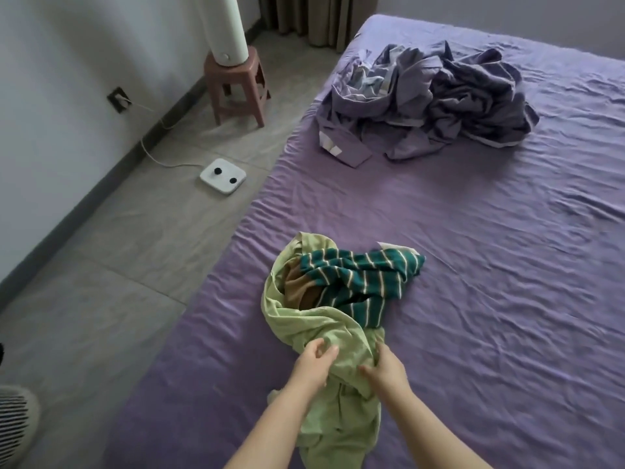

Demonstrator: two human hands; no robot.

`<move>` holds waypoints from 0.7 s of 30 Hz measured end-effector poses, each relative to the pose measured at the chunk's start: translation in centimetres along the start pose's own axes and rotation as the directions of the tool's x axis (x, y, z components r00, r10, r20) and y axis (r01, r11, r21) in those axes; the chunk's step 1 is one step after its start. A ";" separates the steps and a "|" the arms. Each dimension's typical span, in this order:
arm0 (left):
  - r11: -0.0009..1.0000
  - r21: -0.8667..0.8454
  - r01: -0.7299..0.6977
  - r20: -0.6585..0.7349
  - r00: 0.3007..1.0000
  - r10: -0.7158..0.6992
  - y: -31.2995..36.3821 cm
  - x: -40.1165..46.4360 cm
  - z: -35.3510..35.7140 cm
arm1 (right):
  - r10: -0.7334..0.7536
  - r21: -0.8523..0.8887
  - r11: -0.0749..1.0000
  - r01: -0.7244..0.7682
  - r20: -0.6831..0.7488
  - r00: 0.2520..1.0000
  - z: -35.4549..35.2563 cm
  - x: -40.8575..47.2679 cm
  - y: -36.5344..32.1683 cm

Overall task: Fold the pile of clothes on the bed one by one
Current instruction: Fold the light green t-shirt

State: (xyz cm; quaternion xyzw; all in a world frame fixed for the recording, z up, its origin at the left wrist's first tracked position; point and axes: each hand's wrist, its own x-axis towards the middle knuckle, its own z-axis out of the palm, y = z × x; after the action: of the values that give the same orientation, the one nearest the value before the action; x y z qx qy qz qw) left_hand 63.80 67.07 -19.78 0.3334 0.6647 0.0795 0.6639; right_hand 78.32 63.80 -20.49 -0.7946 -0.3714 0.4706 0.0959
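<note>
A small pile of clothes lies near the front of the purple bed (490, 299). A crumpled light green garment (304, 319) wraps around a brown piece (297, 286) and a dark green top with pale stripes (365, 279). My left hand (313, 365) pinches the green garment's near end with thumb and fingers. My right hand (387, 368) grips the same garment just to the right. The green cloth hangs down between my forearms toward the bed's front edge.
A heap of purple-grey bedding (429, 96) sits at the far side of the bed. On the tiled floor to the left are a white scale (222, 176), a pink stool (236, 82) bearing a white column, a wall socket with cable, and a fan (15, 424) at the lower left.
</note>
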 end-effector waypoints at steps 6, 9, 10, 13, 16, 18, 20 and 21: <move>0.923 -0.385 0.021 0.027 1.000 -0.012 3.0 -2.9 0.0 | -0.238 0.404 0.902 0.150 0.175 0.955 -1.4 -2.9 -3.5; 0.790 -0.611 0.044 0.053 0.999 -0.015 5.7 -5.3 -0.6 | -0.374 0.462 0.858 0.223 0.265 0.889 -3.7 -5.6 -5.0; 0.764 -0.644 0.042 0.053 0.999 -0.010 6.4 -6.2 -0.6 | -0.399 0.455 0.857 0.243 0.285 0.872 -4.4 -6.5 -5.3; 0.797 -0.600 -0.073 -0.110 0.994 0.009 8.2 -9.0 -0.3 | -0.463 0.490 0.825 0.280 0.303 0.833 -6.4 -8.9 -5.9; 0.819 -0.488 -0.301 -0.365 0.923 0.122 10.1 -12.7 -0.5 | -0.494 0.580 0.762 0.289 0.231 0.838 -8.9 -11.5 -6.4; 0.837 -0.319 -0.444 -0.481 0.837 0.260 11.5 -15.4 -0.9 | -0.494 0.615 0.724 0.314 0.144 0.857 -11.1 -13.0 -6.5; 0.814 -0.143 -0.562 -0.528 0.739 0.418 13.2 -18.8 -1.3 | -0.502 0.591 0.713 0.378 0.053 0.863 -13.5 -14.5 -6.4; 0.789 -0.041 -0.613 -0.524 0.686 0.505 14.2 -20.8 -1.4 | -0.510 0.566 0.712 0.415 0.011 0.860 -14.7 -15.2 -6.4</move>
State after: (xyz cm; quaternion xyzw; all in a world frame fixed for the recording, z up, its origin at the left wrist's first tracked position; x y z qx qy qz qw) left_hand 65.14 67.02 5.38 0.4168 0.6621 0.4310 0.4496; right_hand 82.90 60.90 0.91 -0.5723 -0.4157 0.5816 0.4016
